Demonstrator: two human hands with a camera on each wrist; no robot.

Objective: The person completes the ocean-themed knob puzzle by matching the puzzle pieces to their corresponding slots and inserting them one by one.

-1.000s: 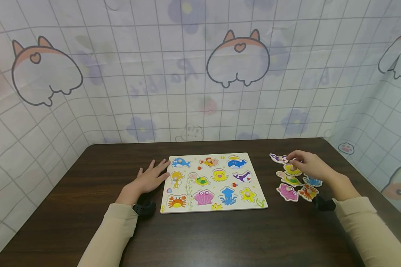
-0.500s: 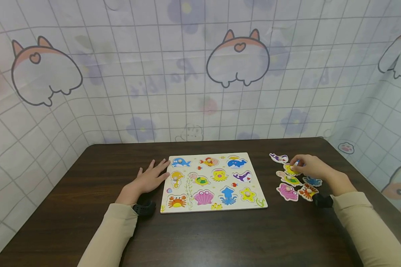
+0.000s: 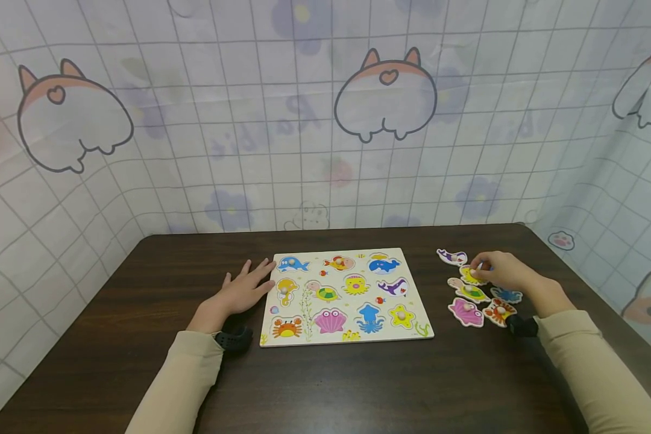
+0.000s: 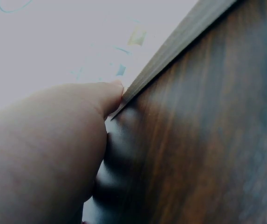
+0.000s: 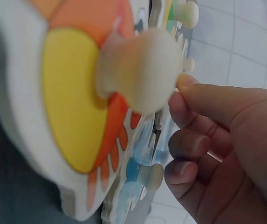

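Between the hands (left spread, right pinching a yellow piece) lies the board.

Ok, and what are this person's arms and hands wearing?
Both arms have plain beige sleeves with wide cuffs. Each wrist carries a black wristband. The left hand and right hand are ungloved.

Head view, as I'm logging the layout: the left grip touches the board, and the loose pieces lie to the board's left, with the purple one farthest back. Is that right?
Not quite: the loose pieces lie to the right of the board, as the head view shows. The left grip does touch the board, and the purple one is farthest back.
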